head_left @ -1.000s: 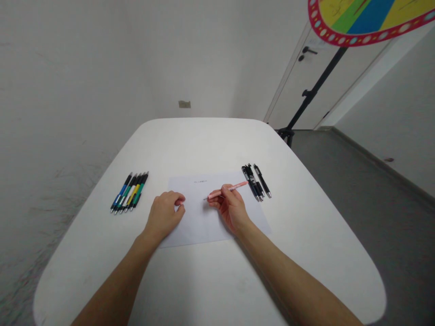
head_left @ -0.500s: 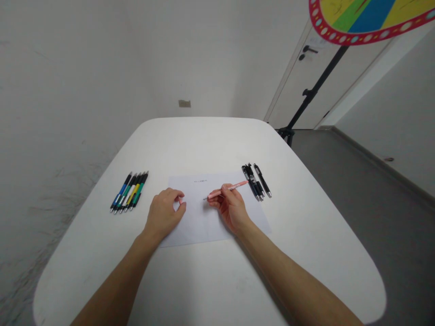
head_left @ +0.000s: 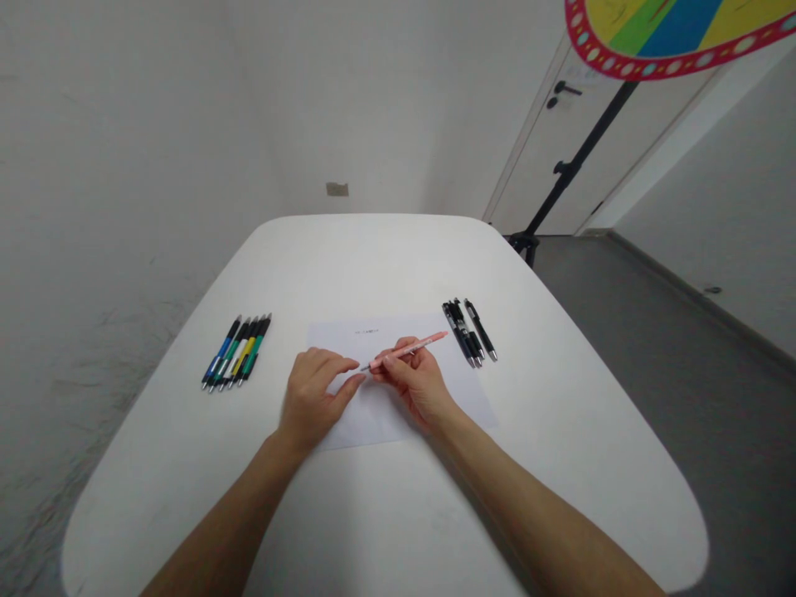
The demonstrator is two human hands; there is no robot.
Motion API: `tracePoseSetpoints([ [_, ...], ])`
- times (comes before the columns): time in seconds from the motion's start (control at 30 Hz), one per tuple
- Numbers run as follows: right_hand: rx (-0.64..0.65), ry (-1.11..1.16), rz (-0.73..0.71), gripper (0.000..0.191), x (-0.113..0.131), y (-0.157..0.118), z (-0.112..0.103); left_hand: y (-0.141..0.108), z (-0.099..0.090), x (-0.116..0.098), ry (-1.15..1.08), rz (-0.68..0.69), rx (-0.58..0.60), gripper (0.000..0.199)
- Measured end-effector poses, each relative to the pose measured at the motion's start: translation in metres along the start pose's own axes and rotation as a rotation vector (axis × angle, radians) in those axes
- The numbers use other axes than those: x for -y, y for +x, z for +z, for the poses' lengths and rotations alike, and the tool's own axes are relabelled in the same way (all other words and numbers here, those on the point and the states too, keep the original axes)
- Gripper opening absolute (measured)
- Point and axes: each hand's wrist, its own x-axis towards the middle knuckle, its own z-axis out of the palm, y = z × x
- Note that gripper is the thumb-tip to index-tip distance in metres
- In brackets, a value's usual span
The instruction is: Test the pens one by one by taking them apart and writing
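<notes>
Can't read printed line point(head_left: 366, 332) on paper point(head_left: 453, 398) or lettering on pink pen point(head_left: 429, 341), too small; can't tell contact from gap between pen tip point(head_left: 366, 368) and left grip point(head_left: 314, 390). Can't see paper beneath left grip and right grip point(head_left: 423, 381), or lower fingers of the right, curled under. Losing wheel point(head_left: 672, 41) past top and right edges, forearms point(head_left: 528, 497) and near side of surface point(head_left: 385, 514) past bottom edge, foot of stand point(head_left: 581, 153) partly behind surface.

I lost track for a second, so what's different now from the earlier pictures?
The left hand has moved right, its fingertips now near the tip of the pink pen. The right hand, keeping its grip, has shifted slightly left with the pen. The colored pens and black pens stayed put.
</notes>
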Motion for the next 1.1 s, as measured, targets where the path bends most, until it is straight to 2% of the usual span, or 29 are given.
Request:
tracePoseSetpoints([
  [0.3,-0.031,0.004,0.015,0.040,-0.002,-0.001,0.000,0.000,0.000,-0.001,-0.026,0.010,0.026,0.009],
  [0.6,-0.080,0.048,-0.004,0.037,0.004,0.002,-0.005,0.000,-0.005,0.002,0.026,-0.105,0.078,0.016],
  [0.8,-0.117,0.049,-0.024,0.036,0.002,0.004,-0.008,-0.001,-0.005,0.006,0.160,-0.116,0.066,0.016],
  [1.1,-0.133,0.047,-0.021,0.034,0.002,0.005,-0.008,-0.003,-0.001,0.011,0.387,-0.201,0.185,0.011],
])
